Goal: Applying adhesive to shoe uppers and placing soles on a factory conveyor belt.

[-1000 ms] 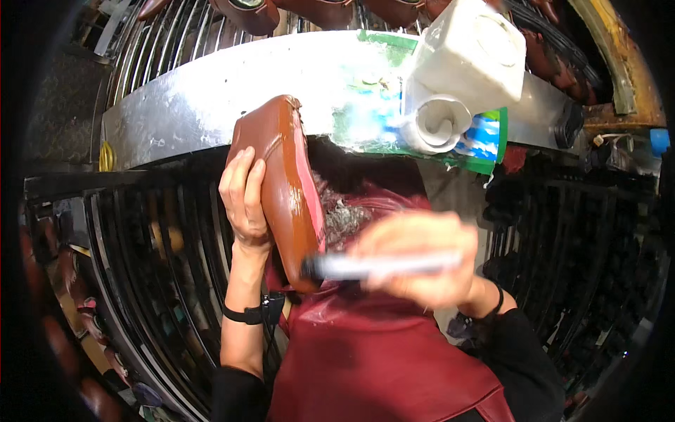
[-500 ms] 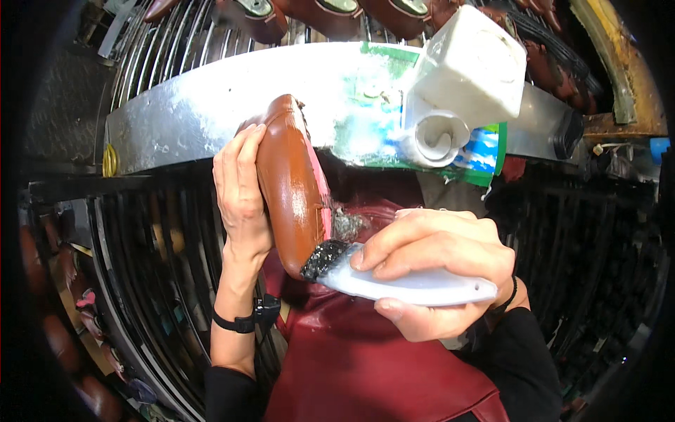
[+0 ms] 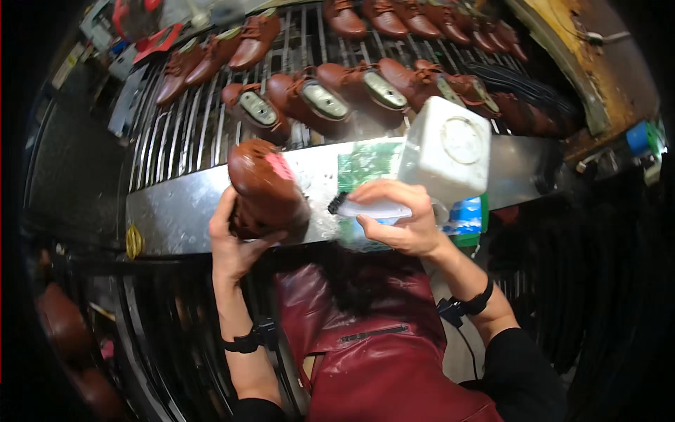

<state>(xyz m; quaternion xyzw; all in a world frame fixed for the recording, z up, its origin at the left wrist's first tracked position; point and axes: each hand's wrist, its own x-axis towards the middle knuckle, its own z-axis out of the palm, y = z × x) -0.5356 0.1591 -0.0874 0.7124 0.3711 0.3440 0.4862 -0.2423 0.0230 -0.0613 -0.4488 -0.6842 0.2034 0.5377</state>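
Observation:
Toward the left of the metal ledge, a brown leather shoe (image 3: 264,179) with a pink patch on its side is gripped by my left hand (image 3: 240,239). Its toe points up and away from me, and my fingers wrap round its lower end. My right hand (image 3: 411,218) pinches the pale handle of a brush (image 3: 376,209). Wet-looking black bristles point left, apart from the shoe and above a green and blue plastic bag (image 3: 369,162). Just beyond that hand, a white square-sided plastic jug (image 3: 450,151) stands tilted on the bag; my hand partly hides its lower end.
A metal ledge (image 3: 183,211) smeared with white runs across in front of me. Behind it, brown lace-up shoes (image 3: 256,39) stand on a rack of metal bars (image 3: 204,133), several with their openings facing me. A yellow loop (image 3: 133,241) hangs at the ledge's left end.
The brush has come off the shoe and moved up and left over the bag. My left hand has turned the shoe toe-up above the ledge. The view has tilted up to show more of the rack.

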